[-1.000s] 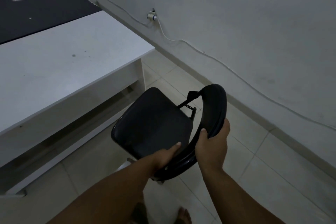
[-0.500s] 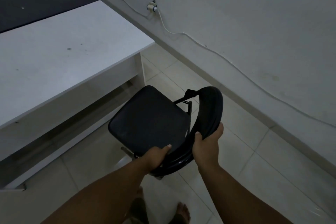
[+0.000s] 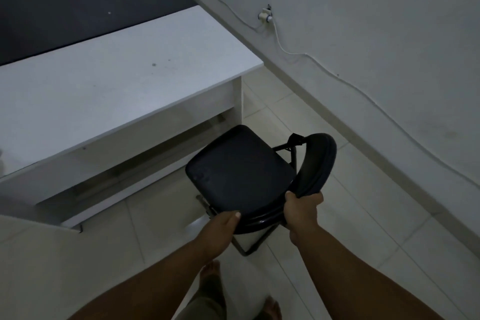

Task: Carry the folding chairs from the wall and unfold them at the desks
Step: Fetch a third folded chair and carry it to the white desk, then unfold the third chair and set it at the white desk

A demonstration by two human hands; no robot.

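Pale tiled floor (image 3: 350,215) under a black folding chair (image 3: 241,171), bare feet (image 3: 210,271) and a white desk (image 3: 104,91); desk top bare.

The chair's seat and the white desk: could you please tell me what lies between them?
In the head view, nothing stands between the seat and the desk; only bare tiled floor shows in that gap.

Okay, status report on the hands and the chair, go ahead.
Left hand gripping the seat's near edge. Right hand clamped on the backrest. Folding chair unfolded, beside the white desk. Nothing visibly in the way.
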